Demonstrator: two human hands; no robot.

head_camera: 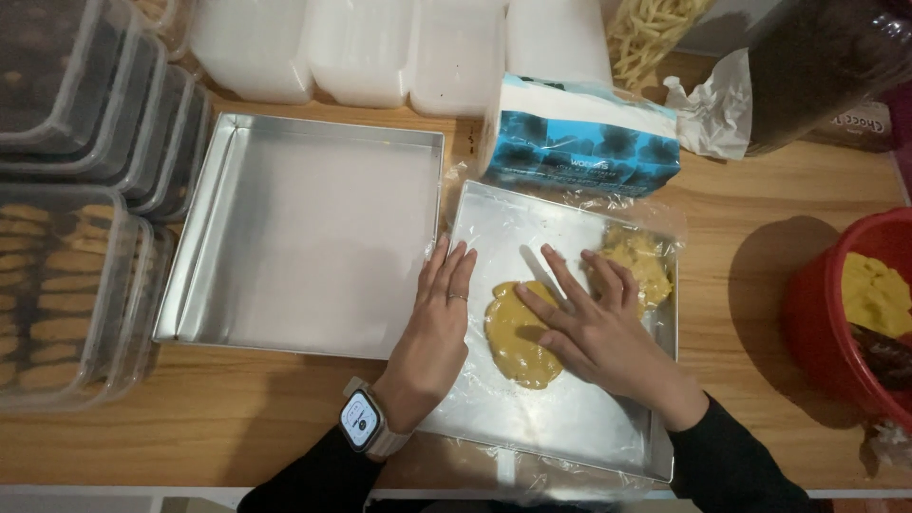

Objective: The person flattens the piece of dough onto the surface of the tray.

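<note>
Near the front edge of the wooden table (760, 237), a square metal tray (570, 418) lined with clear plastic film carried a flattened disc of yellow dough (518, 334) at about its centre. Right hand (594, 328) lay flat, fingers spread, palm down on the right part of the disc, gripping nothing. Left hand (439, 328) lay flat with fingers together on the film at the tray's left edge, just beside the disc; a ring showed on one finger and a smartwatch (362, 419) on the wrist. A second, rough lump of dough (638, 261) sat in the tray's far right corner, just past the right fingertips. An empty metal tray (304, 228) stood to the left, just beside the lined one. A blue-and-white tissue pack (579, 138) lay behind the lined tray. Stacked clear containers of biscuits (66, 285) occupied the left edge of the table, and a red bowl (822, 323) holding more dough stood at the right edge.
</note>
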